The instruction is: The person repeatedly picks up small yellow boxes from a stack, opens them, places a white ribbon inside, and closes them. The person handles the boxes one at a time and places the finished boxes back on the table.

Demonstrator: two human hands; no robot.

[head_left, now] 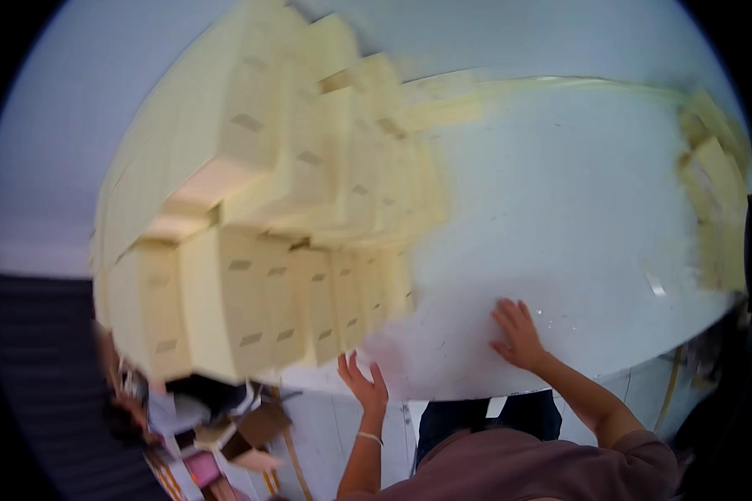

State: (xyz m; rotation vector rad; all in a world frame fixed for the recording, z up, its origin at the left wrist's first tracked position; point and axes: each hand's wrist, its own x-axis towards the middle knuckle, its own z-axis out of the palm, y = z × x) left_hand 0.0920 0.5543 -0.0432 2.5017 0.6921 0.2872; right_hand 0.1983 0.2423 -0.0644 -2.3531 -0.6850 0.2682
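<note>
My left hand [363,384] is raised at the table's near edge with its fingers apart, and it holds nothing. Just beyond it stands the nearest of several pale yellow boxes [244,305], stacked in rows with small dark strips on their faces. Whether the fingers touch a box I cannot tell. Over the white table top [551,192] my right hand [520,336] spreads its fingers, also with nothing in it. Small shiny specks lie on the surface just right of that hand. The picture is somewhat blurred.
More pale yellow pieces [714,179] are piled at the table's right end. A flat yellow strip [443,113] lies along the far edge. Below the left side, open cartons [263,426] and clutter sit on the floor. A dark ribbed curtain [38,376] hangs at far left.
</note>
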